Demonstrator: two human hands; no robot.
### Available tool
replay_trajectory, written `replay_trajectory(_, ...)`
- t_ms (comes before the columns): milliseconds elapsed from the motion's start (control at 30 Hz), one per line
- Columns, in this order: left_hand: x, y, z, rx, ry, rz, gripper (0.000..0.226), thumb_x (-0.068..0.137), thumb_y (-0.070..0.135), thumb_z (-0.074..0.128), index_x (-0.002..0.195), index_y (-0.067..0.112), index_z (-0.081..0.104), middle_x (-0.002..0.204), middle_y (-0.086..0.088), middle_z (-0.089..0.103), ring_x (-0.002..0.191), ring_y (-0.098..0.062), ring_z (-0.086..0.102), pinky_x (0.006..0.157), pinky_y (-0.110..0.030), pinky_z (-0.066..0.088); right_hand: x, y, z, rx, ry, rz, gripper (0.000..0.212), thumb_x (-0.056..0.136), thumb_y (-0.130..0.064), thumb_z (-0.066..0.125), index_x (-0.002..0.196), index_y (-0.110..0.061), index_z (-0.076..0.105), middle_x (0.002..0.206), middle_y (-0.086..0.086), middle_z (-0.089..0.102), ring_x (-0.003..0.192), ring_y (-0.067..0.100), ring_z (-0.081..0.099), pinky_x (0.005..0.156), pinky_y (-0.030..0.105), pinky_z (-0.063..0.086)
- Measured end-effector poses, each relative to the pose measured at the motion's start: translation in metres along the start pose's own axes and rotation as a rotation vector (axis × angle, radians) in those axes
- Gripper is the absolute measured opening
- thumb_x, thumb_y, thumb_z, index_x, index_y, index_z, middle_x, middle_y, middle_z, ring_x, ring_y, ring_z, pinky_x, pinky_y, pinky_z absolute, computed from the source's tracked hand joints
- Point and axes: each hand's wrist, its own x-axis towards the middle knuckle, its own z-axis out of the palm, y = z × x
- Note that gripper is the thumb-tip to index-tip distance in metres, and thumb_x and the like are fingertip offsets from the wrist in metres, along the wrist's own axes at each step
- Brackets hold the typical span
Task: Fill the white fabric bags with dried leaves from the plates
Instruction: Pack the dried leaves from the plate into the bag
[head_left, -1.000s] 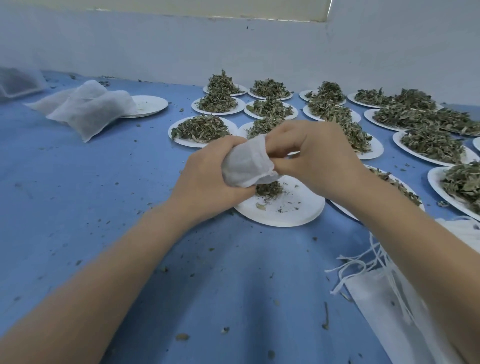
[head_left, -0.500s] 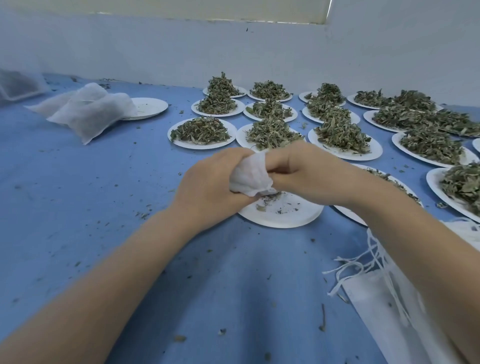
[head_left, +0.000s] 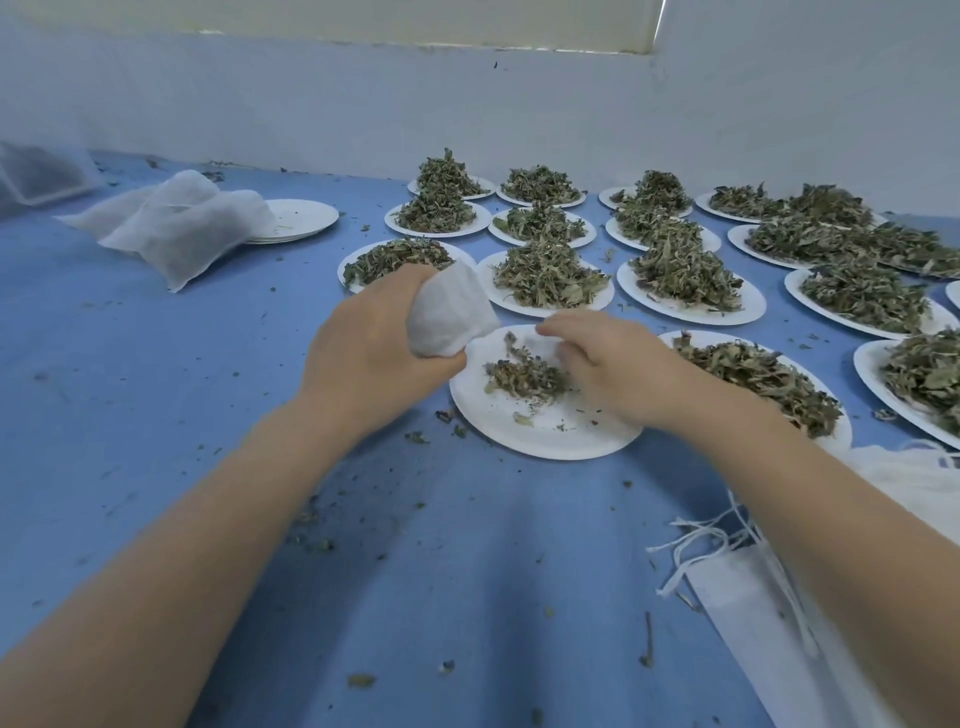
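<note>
Leaves remain in a small heap (head_left: 524, 375) on the near white plate (head_left: 545, 434), which I take as my landmark. My left hand (head_left: 363, 358) is just left of that plate, above its rim, fingers curled tight round a bulging white fabric bag (head_left: 449, 317) that sticks up out of my fist. My right hand (head_left: 608, 364) is over the right half of the plate, knuckles up and fingers bent down at the heap; it is somewhat blurred, and I cannot tell whether it has pinched any leaves. Beyond the plate stand rows of other white plates piled with dried leaves, the closest pile (head_left: 548, 273) directly behind it and another full plate (head_left: 753, 379) just to its right, partly under my right forearm. Far to the left of the plate and further back lie filled bags (head_left: 176, 228) in a slumped heap, resting against a stack of bare plates (head_left: 301, 218). Near and to the right of the landmark plate, a stack of flat unfilled bags (head_left: 753, 623) with loose white drawstrings (head_left: 696, 545) lies on the blue bench (head_left: 130, 389), which is scattered with leaf crumbs.
</note>
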Motion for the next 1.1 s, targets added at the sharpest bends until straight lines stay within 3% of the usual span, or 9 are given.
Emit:
replay_trajectory(100,0.0,-0.002,0.003,0.048,-0.037,-0.004,0.05,0.073,0.039,0.071,0.118,0.031,0.05,0.11,0.013,0.057,0.094,-0.014,0.05,0.078,-0.035,0.046,0.0,-0.002,0.005,-0.007,-0.08,-0.021,0.041,0.102,-0.017,0.032,0.142,-0.017,0.037,0.145,0.0,0.041,0.133,0.018,0.035,0.095,0.017,0.024)
replay_trajectory(267,0.0,-0.004,0.004,0.058,-0.054,-0.017,0.052,0.074,0.039,0.071,0.121,0.028,0.049,0.117,0.008,0.058,0.102,-0.02,0.053,0.083,-0.041,0.047,0.001,-0.001,0.005,0.096,0.005,-0.079,0.038,0.101,-0.019,0.034,0.137,-0.025,0.046,0.135,-0.007,0.052,0.115,0.006,0.048,0.077,0.004,0.025)
replay_trajectory(367,0.0,-0.003,0.004,0.062,-0.056,-0.02,0.051,0.075,0.038,0.07,0.12,0.027,0.05,0.116,0.008,0.058,0.101,-0.02,0.053,0.082,-0.04,0.047,0.005,-0.004,0.011,0.103,0.012,-0.14,0.04,0.101,-0.029,0.035,0.14,-0.025,0.04,0.146,-0.007,0.04,0.131,0.007,0.033,0.09,0.005,0.018)
replay_trajectory(500,0.0,-0.003,0.004,0.079,-0.071,-0.015,0.051,0.075,0.039,0.071,0.12,0.029,0.05,0.115,0.007,0.058,0.101,-0.02,0.053,0.082,-0.04,0.047,0.01,-0.008,0.023,0.068,-0.103,-0.136,0.051,0.095,-0.051,0.036,0.142,-0.03,0.037,0.154,-0.01,0.024,0.14,0.007,0.02,0.111,0.024,0.015)
replay_trajectory(567,-0.001,-0.003,0.005,0.087,-0.076,-0.016,0.051,0.075,0.039,0.071,0.12,0.029,0.05,0.115,0.006,0.058,0.101,-0.021,0.053,0.082,-0.04,0.047,0.009,-0.009,0.023,0.027,-0.102,-0.133,0.054,0.093,-0.054,0.038,0.141,-0.029,0.038,0.153,-0.011,0.026,0.138,0.007,0.023,0.108,0.023,0.017)
replay_trajectory(733,0.0,-0.005,0.005,0.095,-0.073,-0.019,0.048,0.075,0.041,0.071,0.117,0.029,0.05,0.113,0.008,0.058,0.098,-0.019,0.053,0.075,-0.032,0.043,-0.006,-0.007,0.009,-0.018,-0.044,-0.187,0.049,0.087,-0.058,0.047,0.128,-0.032,0.055,0.132,-0.012,0.054,0.119,0.005,0.044,0.09,0.017,0.031)
replay_trajectory(867,0.001,-0.006,0.005,0.095,-0.082,-0.016,0.049,0.075,0.041,0.071,0.118,0.03,0.05,0.115,0.008,0.058,0.099,-0.019,0.053,0.075,-0.032,0.044,-0.011,-0.002,-0.001,0.014,-0.054,-0.098,0.063,0.077,-0.07,0.051,0.133,-0.044,0.043,0.136,-0.015,0.045,0.122,0.004,0.038,0.088,0.019,0.028)
replay_trajectory(1000,0.001,-0.006,0.005,0.099,-0.091,-0.002,0.05,0.076,0.039,0.07,0.12,0.029,0.05,0.116,0.006,0.058,0.099,-0.02,0.053,0.075,-0.032,0.043,-0.008,-0.003,0.001,-0.105,-0.117,0.05,0.079,0.064,-0.084,0.045,0.135,-0.049,0.034,0.121,-0.008,0.038,0.109,0.014,0.045,0.082,0.029,0.036)
replay_trajectory(1100,0.001,-0.007,0.005,0.115,-0.103,0.013,0.051,0.076,0.04,0.07,0.121,0.028,0.049,0.117,0.005,0.058,0.1,-0.02,0.053,0.074,-0.031,0.042,-0.006,-0.004,0.002,-0.085,-0.107,0.049,0.066,0.073,-0.074,0.05,0.132,-0.044,0.043,0.115,-0.007,0.039,0.098,0.011,0.048,0.075,0.026,0.034)
